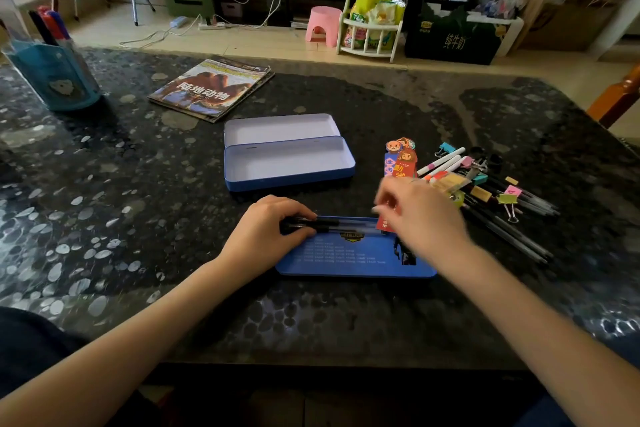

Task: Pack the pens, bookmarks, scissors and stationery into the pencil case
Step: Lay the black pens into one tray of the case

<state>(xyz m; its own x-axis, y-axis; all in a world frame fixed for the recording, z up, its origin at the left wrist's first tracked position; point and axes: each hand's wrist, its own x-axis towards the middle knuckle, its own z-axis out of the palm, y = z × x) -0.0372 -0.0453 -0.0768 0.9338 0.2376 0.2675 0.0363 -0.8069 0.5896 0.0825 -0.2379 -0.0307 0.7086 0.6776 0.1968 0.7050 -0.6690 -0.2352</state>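
The open blue tin pencil case (pixel 343 173) lies mid-table, its white inside bare. A flat blue printed lid-like part (pixel 346 262) sits nearer me. My left hand (pixel 266 230) grips a couple of black pens (pixel 332 224) lying along that part's far edge. My right hand (pixel 420 218) is motion-blurred over the cartoon bookmarks (pixel 400 159), whose red lower end (pixel 383 225) shows under its fingers. Whether it holds them is unclear. To the right is a pile of pens (pixel 441 160), binder clips (pixel 509 204) and other stationery. No scissors can be made out.
A magazine (pixel 211 88) lies at the back centre of the dark patterned table (pixel 138 201). A blue pen holder (pixel 55 74) with markers stands at the far left. Beyond the table are a pink stool (pixel 323 24), a white rack and boxes.
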